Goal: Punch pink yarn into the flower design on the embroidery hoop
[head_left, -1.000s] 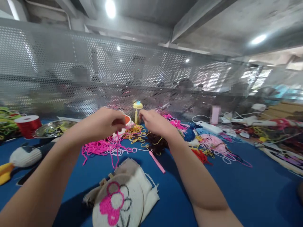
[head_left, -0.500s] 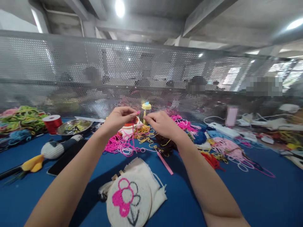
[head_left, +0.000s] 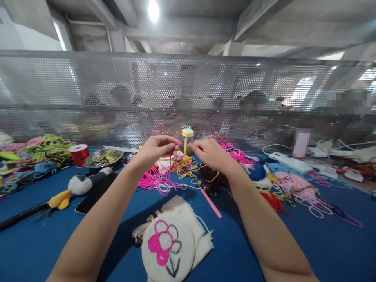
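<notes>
My left hand [head_left: 158,150] is pinched shut on a strand of pink yarn [head_left: 169,166], which hangs from the fingertips toward the pink pile. Facing it across a small gap, my right hand [head_left: 210,152] has thumb and forefinger pressed together; whatever lies between them is too small to make out. Both hands are raised over the middle of the table. Below them lies an embroidery hoop [head_left: 183,256] with off-white cloth, its drawn flower partly filled in pink. A tool with a pink handle [head_left: 212,204] rests on the table beyond the hoop, to its right.
A clear jar with a yellow lid [head_left: 187,133] stands behind the hands. Tangled yarn [head_left: 152,180] spreads along the back. At left are a red spool [head_left: 79,156], a metal bowl [head_left: 103,159], a dark phone [head_left: 94,196] and a crocheted toy [head_left: 76,185]. A perforated metal screen [head_left: 205,90] stands behind.
The whole view has shifted a little, so the table's things appear farther right. Both hands keep their pinches and stay close together; the left still holds the pink yarn.
</notes>
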Motion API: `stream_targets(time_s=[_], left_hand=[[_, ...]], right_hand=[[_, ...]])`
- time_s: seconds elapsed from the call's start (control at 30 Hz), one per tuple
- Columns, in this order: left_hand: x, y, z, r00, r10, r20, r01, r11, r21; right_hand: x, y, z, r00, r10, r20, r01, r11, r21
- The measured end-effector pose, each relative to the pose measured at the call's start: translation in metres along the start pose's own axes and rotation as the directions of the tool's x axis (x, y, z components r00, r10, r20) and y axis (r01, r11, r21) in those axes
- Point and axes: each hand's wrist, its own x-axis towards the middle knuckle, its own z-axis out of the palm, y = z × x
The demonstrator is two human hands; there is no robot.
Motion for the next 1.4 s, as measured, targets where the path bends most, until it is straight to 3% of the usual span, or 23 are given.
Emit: stream_targets(time_s=[0.23, 0.47, 0.57, 0.7, 0.83, 1.13, 1.4], left_hand=[[-0.002, 0.002, -0.001, 0.999, -0.022, -0.03, 0.023, 1.0, 0.013], [0.0, -0.002, 0.004, 1.0, -0.022, 0.008, 0.023, 0.999, -0.033], [0.0, -0.003, 0.005, 0.999, -0.032, 0.0, 0.032, 0.999, -0.022], [-0.001, 0.002, 0.005, 0.999, -0.015, -0.052, 0.014, 1.0, -0.021], [-0.003, 0.007, -0.001, 0.998, -0.009, -0.067, 0.006, 0.999, -0.042], [-0.004, 0.006, -0.011, 0.998, -0.037, 0.045, 0.032, 0.996, 0.088], [-0.006, 0.006, 0.006, 0.996, -0.059, 0.062, 0.051, 0.991, 0.126]], right_hand=[[-0.001, 0.002, 0.003, 1.0, 0.009, 0.025, -0.008, 1.0, -0.015], [-0.005, -0.013, 0.004, 0.983, -0.158, -0.091, 0.175, 0.957, 0.23], [-0.005, -0.014, 0.005, 0.983, -0.164, -0.08, 0.179, 0.949, 0.259], [-0.003, -0.008, 0.004, 0.99, -0.107, -0.095, 0.126, 0.967, 0.22], [-0.003, -0.001, -0.001, 0.984, -0.13, -0.12, 0.148, 0.976, 0.158], [-0.008, 0.01, -0.011, 0.988, -0.139, -0.074, 0.143, 0.989, 0.042], [-0.009, -0.014, -0.001, 0.97, -0.225, -0.095, 0.242, 0.936, 0.254]])
